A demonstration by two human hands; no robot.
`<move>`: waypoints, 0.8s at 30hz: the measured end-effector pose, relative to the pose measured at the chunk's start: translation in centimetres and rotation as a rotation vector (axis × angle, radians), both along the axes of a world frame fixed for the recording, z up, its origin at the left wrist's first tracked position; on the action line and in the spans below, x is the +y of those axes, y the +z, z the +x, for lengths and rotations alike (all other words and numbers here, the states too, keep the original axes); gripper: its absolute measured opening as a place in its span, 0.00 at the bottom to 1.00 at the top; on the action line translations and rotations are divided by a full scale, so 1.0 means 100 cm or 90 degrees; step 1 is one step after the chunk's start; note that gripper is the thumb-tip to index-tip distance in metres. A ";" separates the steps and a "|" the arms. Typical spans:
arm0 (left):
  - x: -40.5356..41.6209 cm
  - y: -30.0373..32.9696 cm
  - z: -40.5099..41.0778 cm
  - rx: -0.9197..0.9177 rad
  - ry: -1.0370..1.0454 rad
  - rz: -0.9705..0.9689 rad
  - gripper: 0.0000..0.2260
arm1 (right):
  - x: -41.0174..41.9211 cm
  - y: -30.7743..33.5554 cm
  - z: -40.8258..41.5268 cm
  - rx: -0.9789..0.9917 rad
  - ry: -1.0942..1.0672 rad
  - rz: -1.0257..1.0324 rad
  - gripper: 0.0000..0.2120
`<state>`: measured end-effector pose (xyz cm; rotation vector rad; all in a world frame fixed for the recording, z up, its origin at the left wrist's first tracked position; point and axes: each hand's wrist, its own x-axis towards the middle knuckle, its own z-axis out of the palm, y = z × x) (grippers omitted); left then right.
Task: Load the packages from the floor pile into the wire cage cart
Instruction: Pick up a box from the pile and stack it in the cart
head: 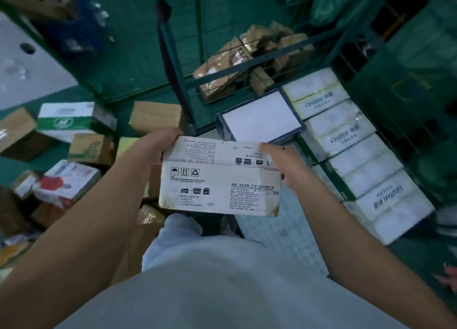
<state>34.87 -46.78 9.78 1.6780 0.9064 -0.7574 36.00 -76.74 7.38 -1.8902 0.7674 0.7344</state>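
White carton with black print, handling symbols and a recycling mark. Wire cage cart dark green. Brown taped parcels inside it. Flat box white-faced with a dark blue border. White packs with dark lettering. Floor pile: green-and-white box, plain brown cartons, white box with red picture. Floor teal green. Pale grey clothing.

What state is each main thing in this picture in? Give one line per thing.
White carton: held off the floor.
Left hand: grips the carton's left end.
Right hand: grips its right end.
Wire cage cart: partly loaded.
Floor pile: boxes still lying there.
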 end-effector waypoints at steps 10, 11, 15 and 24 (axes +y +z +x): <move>-0.108 -0.012 0.048 0.062 -0.215 0.021 0.12 | -0.095 0.010 -0.040 0.109 -0.134 -0.057 0.23; -0.114 -0.016 0.051 0.074 -0.226 0.013 0.11 | -0.100 0.009 -0.046 0.116 -0.148 -0.060 0.23; -0.134 -0.036 0.064 0.105 -0.283 0.004 0.09 | -0.114 -0.004 -0.063 0.141 -0.202 -0.079 0.33; -0.153 -0.078 0.109 0.183 -0.407 -0.029 0.09 | -0.116 -0.012 -0.069 0.171 -0.291 -0.134 0.41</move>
